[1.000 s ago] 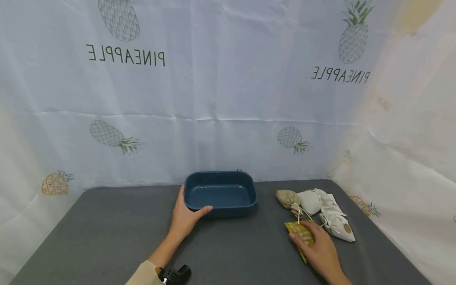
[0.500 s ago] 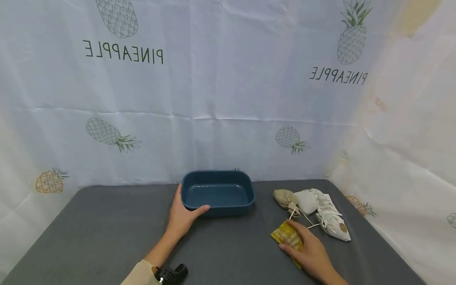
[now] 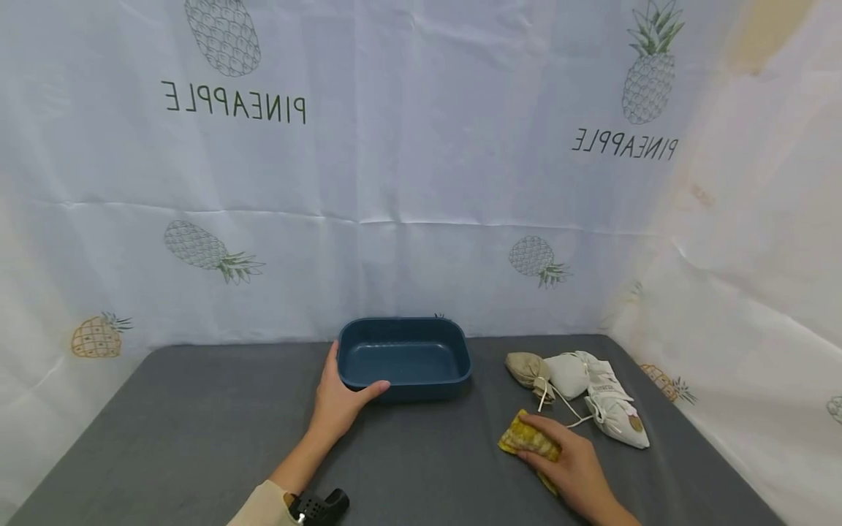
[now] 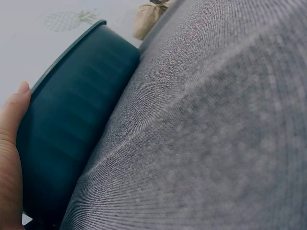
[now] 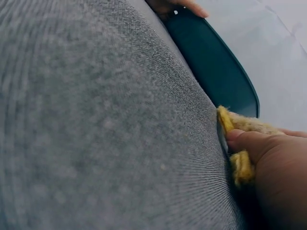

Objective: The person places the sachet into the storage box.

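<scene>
Under the right hand (image 3: 575, 467) (fingers gripping) lies a yellow sachet (image 3: 526, 440); left hand (image 3: 338, 398) clasps the blue tray (image 3: 403, 327).

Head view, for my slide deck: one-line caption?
Left hand holds a blue tub; right hand grips a yellow sachet.

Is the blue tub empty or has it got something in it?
Empty: the head view shows the blue tub's bare floor, with nothing inside.

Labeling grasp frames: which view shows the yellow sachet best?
Head view: the whole yellow sachet lies on the grey table, gripped by the right hand. Right wrist shows only its edge past the thumb. Left wrist misses it.
</scene>
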A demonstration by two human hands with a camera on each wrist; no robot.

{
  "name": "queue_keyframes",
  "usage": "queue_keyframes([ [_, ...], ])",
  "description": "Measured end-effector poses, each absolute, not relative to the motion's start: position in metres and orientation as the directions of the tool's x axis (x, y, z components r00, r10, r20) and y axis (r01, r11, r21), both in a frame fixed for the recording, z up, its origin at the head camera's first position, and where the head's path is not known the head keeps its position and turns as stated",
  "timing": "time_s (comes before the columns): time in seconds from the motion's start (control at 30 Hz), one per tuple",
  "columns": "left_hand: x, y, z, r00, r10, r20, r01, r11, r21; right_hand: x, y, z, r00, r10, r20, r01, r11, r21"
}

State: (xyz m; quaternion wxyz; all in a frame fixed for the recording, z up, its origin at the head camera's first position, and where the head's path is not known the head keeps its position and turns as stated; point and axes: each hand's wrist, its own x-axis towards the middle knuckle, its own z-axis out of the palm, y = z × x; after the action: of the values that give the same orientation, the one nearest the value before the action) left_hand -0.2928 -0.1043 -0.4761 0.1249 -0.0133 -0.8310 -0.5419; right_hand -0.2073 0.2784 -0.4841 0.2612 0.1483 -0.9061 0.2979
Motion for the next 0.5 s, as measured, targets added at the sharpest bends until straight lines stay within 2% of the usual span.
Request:
queue_keyframes([
  [0.23,-0.294,-0.101,-0.475,-0.969,-0.115,0.219,0.155,0.408,0.9,-0.204,0.277,-0.472,-0.868,-0.031,0.495,-0.345,0.756,-0.556],
  [0.5,-0.291,-0.104,-0.476,-0.967,-0.118,0.227,0.162,0.406,0.899,-0.211,0.258,-0.436,-0.85,-0.067,0.523,-0.431,0.66,-0.615],
])
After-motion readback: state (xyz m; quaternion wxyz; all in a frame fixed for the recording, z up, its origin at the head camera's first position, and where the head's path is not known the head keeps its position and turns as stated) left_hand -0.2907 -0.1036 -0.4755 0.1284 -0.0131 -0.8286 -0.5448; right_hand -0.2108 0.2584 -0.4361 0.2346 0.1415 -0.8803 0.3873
